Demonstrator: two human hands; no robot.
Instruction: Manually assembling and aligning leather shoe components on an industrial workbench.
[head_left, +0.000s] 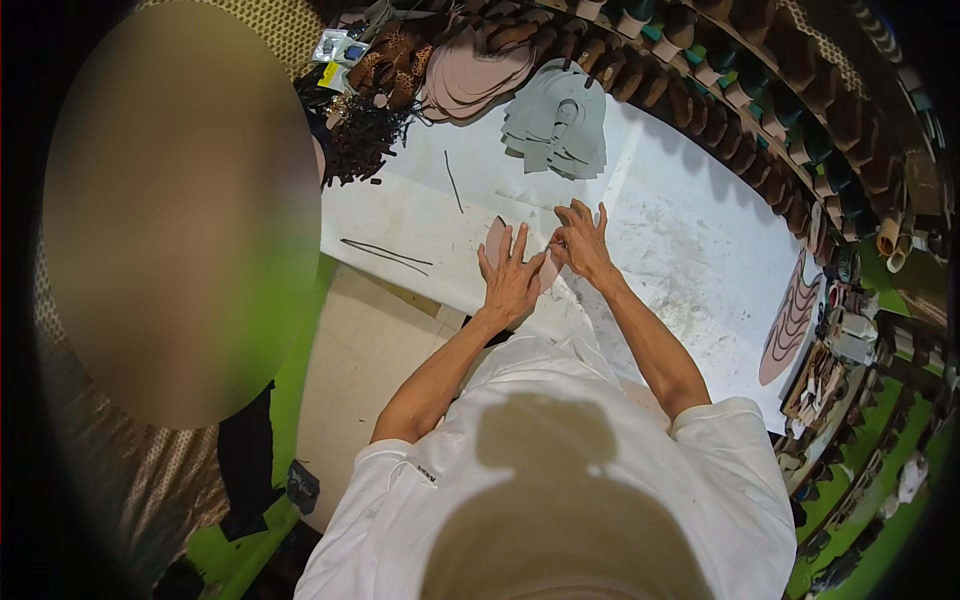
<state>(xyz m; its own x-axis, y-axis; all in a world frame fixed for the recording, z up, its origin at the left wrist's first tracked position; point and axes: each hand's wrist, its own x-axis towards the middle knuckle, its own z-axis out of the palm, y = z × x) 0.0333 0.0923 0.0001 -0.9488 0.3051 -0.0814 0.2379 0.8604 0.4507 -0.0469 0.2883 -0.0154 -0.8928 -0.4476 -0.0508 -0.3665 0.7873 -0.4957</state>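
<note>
A pale pink flat cut piece (pixel 549 272), leather-like with a dark edge near its upper tip, lies on the white worktable in front of me. My left hand (pixel 513 284) rests flat over it with fingers spread, covering its middle. At the piece's right side, my right hand (pixel 585 248) has thumb and index finger pinched together, the other fingers raised. Whatever sits in that pinch is too small to make out. Left of my hands are thin dark strips: a folded one (pixel 385 254) and a short straight one (pixel 453 182).
Beyond my hands sits a stack of grey-green cut pieces (pixel 556 125), with pink cut pieces (pixel 470 78) and dark straps (pixel 362 145) to its left. Racks of shoe forms (pixel 740 150) line the far right. A pink wavy-lined sheet (pixel 790 325) and tools lie at the table's right end.
</note>
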